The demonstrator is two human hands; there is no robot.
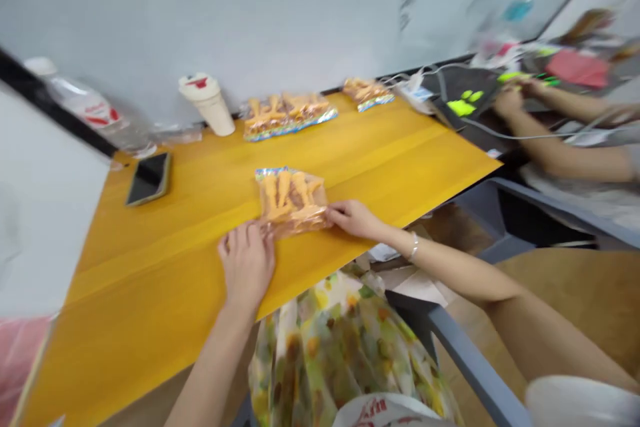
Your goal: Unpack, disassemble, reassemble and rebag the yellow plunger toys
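Observation:
A clear plastic bag (293,200) of orange pieces, shaped like small cones or bottles, lies flat on the yellow tabletop (165,267). Its colourful printed edge faces away from me. My right hand (355,219), with a bracelet on the wrist, pinches the bag's near right corner between thumb and fingers. At the near left corner, my left hand (247,260) has its fingers curled, with the thumb side against the plastic; it seems to grip that corner. Exactly what the orange pieces are is blurred.
Similar filled bags (287,117) and another bag (367,92) lie along the back wall. A cream cup (207,103), a large plastic bottle (95,107) and a phone (149,179) stand or lie at left. Another person's hands (513,100) handle green pieces at right.

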